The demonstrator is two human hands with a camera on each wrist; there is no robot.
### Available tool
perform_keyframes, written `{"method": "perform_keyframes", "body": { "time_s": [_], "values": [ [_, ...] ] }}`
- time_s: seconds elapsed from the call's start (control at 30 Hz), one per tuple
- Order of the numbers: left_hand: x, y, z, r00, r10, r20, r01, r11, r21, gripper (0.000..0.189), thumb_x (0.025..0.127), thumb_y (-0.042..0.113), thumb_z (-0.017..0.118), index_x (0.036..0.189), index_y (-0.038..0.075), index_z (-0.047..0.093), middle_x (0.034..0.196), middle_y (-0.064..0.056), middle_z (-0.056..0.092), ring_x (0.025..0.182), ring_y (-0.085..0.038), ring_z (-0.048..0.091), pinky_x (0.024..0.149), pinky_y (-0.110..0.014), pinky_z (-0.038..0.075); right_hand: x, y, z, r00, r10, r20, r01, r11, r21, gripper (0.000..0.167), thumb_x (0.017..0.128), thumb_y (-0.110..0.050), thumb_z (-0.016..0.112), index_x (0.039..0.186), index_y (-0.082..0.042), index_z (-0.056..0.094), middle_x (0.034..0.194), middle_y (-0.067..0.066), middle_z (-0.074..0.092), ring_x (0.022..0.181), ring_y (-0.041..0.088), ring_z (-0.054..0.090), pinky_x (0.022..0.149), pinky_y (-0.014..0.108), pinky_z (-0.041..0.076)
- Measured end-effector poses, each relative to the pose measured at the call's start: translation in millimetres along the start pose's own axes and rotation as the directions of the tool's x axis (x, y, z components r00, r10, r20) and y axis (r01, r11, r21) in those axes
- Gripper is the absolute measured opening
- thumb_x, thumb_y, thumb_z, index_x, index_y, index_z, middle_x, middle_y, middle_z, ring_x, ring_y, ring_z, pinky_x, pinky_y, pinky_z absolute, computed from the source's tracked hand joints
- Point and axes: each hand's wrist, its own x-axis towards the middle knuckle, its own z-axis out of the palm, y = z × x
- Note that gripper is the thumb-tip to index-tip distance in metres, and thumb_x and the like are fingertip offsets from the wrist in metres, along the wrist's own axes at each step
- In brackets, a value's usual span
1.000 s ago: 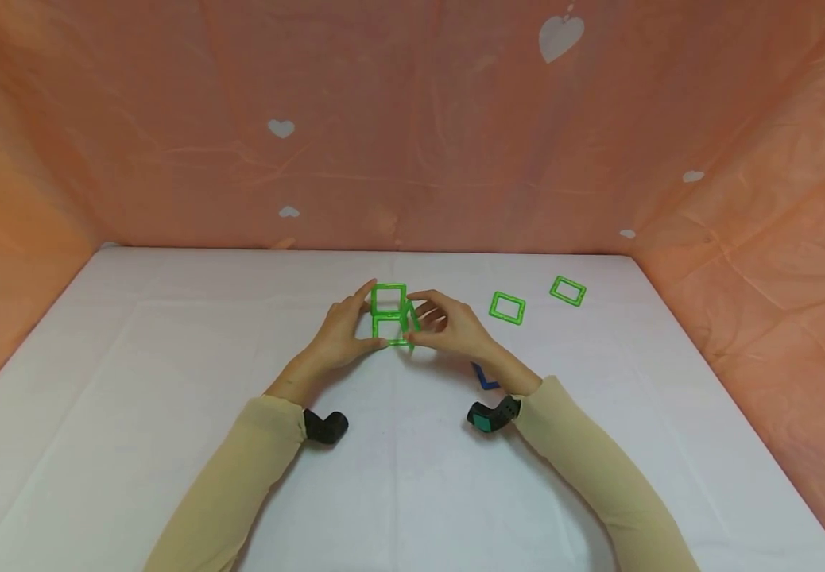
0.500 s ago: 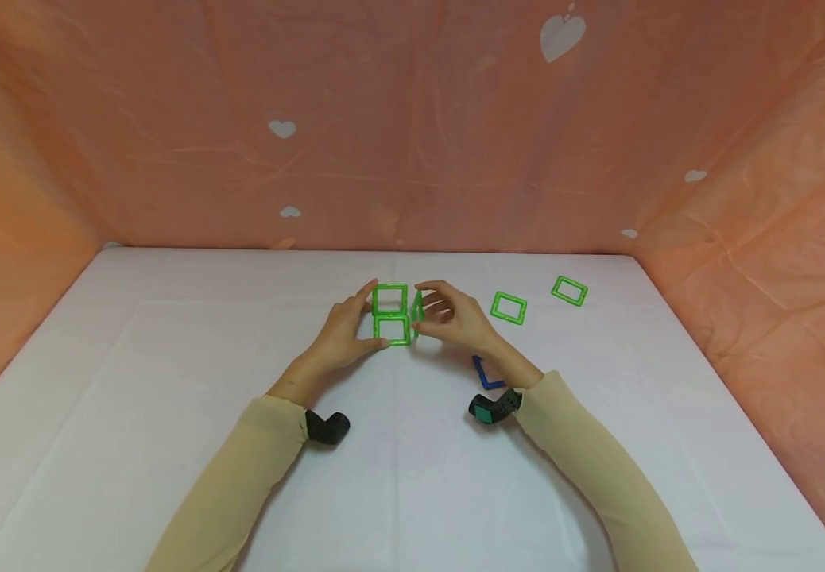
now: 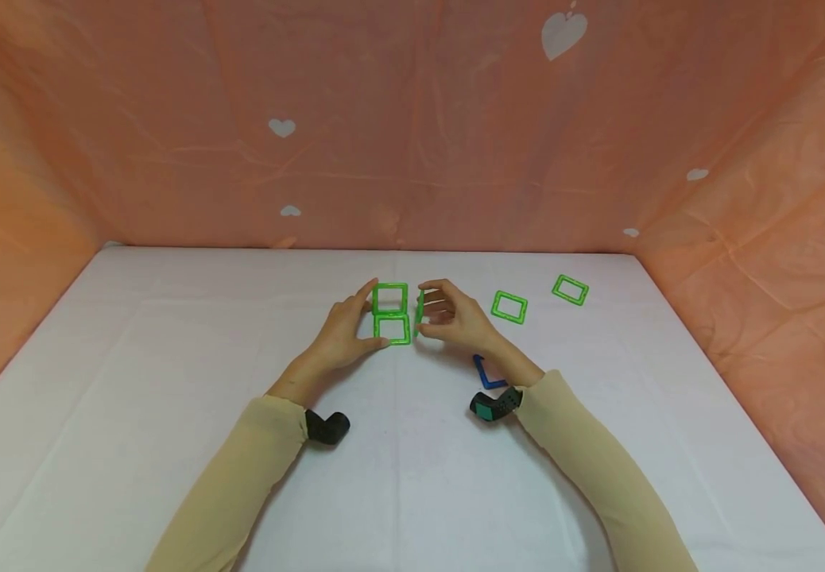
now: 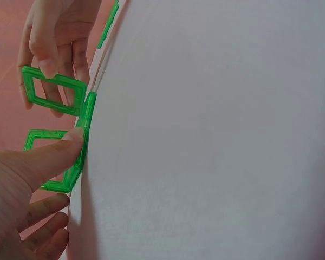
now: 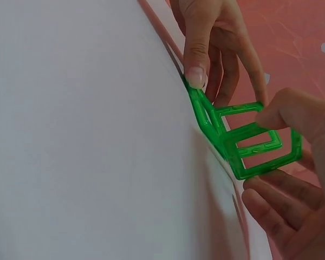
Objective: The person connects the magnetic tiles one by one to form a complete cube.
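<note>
Two joined green square magnetic tiles [image 3: 392, 315], open frames, stand at the middle of the table, one rising behind the other at an angle. My left hand [image 3: 343, 330] grips them from the left, thumb [image 4: 70, 138] on the near tile and fingers at the back. My right hand [image 3: 458, 318] pinches another green square tile [image 5: 235, 162] between thumb and fingers. In the head view this tile is edge-on, with a narrow gap to the joined pair.
Two more green square tiles lie flat on the right, one nearer [image 3: 508, 318] and one farther [image 3: 567, 300]. A blue frame piece [image 3: 482, 372] lies partly hidden under the right forearm. An orange curtain [image 3: 398, 159] hangs behind the white table [image 3: 169, 357].
My right hand has drawn its tile slightly rightward, off the joined pair, and turned it edge-on. The left hand holds still.
</note>
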Motion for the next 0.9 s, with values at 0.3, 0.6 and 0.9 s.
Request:
{"method": "perform_keyframes", "body": {
  "time_s": [0.3, 0.6, 0.9],
  "values": [
    [-2.8, 0.8, -1.3, 1.0, 0.008, -0.008, -0.008, 1.0, 0.0, 0.094, 0.081, 0.016, 0.077, 0.153, 0.009, 0.017, 0.131, -0.024, 0.055, 0.123, -0.041, 0.042, 0.108, -0.052, 0.032, 4.7, 24, 1, 0.999, 0.009, 0.041, -0.009, 1.0, -0.001, 0.063, 0.08, 0.0, 0.074, 0.135, 0.002, 0.043, 0.127, 0.025, 0.056, 0.114, 0.037, 0.059, 0.094, 0.046, 0.05],
    [-2.3, 4.5, -1.3, 1.0, -0.005, -0.008, 0.005, 1.0, 0.003, 0.094, 0.081, 0.017, 0.077, 0.153, 0.01, 0.017, 0.131, -0.023, 0.055, 0.124, -0.04, 0.042, 0.109, -0.052, 0.032, 5.0, 25, 1, 0.995, -0.012, 0.095, 0.01, 1.0, 0.026, 0.063, 0.08, 0.003, 0.071, 0.136, 0.002, 0.041, 0.128, 0.024, 0.055, 0.114, 0.037, 0.059, 0.092, 0.043, 0.052],
    [-2.2, 3.9, -0.6, 1.0, -0.017, -0.007, 0.017, 1.0, 0.027, 0.093, 0.082, 0.017, 0.077, 0.153, 0.01, 0.017, 0.13, -0.021, 0.057, 0.126, -0.04, 0.045, 0.11, -0.052, 0.031, 5.2, 27, 3, 0.995, 0.013, 0.102, -0.024, 0.994, 0.103, 0.065, 0.082, 0.003, 0.071, 0.139, 0.001, 0.041, 0.132, 0.026, 0.052, 0.117, 0.039, 0.058, 0.096, 0.043, 0.05]
  ]
}}
